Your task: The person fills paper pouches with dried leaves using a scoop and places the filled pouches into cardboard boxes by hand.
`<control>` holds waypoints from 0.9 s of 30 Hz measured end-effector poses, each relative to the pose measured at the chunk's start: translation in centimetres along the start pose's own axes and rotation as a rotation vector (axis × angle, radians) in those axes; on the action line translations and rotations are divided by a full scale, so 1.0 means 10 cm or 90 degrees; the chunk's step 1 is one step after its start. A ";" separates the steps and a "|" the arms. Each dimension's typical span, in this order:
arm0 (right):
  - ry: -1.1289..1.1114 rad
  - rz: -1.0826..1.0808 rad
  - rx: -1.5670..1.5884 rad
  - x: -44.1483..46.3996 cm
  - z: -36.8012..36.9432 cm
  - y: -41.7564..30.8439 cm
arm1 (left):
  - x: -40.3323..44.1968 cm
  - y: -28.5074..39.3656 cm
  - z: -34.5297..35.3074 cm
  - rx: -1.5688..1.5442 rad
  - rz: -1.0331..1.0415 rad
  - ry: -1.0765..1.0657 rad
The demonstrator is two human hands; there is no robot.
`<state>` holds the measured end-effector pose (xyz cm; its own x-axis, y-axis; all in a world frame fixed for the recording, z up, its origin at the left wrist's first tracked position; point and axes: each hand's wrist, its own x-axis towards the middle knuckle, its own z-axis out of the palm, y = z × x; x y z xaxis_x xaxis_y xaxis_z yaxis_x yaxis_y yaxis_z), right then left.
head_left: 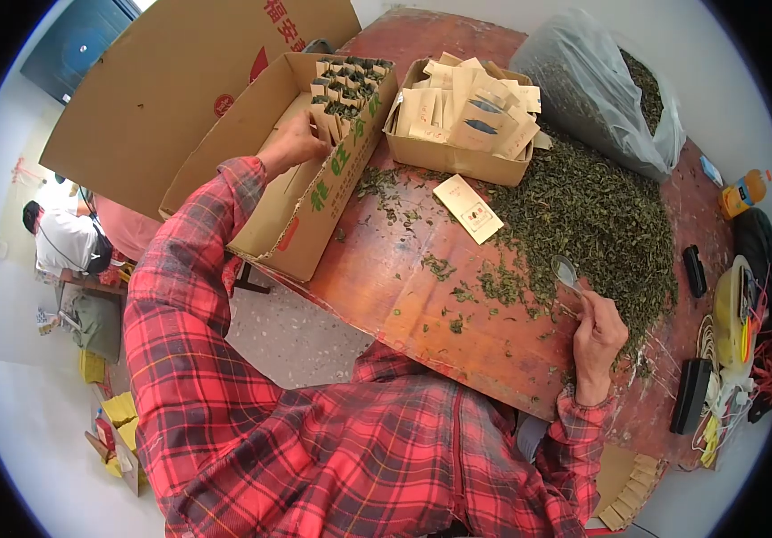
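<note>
My left hand (294,143) reaches into a long cardboard box (292,220), its fingers closed at the nearest of the small brown paper packets (336,121). These packets stand upright in rows at the box's far end, with dark dried leaves showing in their open tops. In my right hand (599,334) is a small spoon (567,272), its bowl at the near edge of a broad heap of dried leaves (592,215). One flat paper packet (469,209) lies on the red table between the box and the heap.
A smaller carton (466,160) full of loose paper packets stands behind the flat one. A leaf-filled plastic bag (574,85) leans at the back right. An orange bottle (746,193), black cases and cords line the right edge. Another person (68,233) is at far left.
</note>
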<state>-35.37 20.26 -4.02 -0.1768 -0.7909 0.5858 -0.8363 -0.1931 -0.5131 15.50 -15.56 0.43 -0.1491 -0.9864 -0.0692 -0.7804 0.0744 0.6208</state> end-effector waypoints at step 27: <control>0.013 -0.008 -0.008 0.03 0.00 -0.04 | -2.23 2.07 0.13 0.078 0.389 0.019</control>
<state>-35.04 20.12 -3.64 -0.1765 -0.7764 0.6050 -0.8453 -0.1953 -0.4972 1.90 8.21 13.84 -0.5756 -0.7634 0.2930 -0.6234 0.6416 0.4469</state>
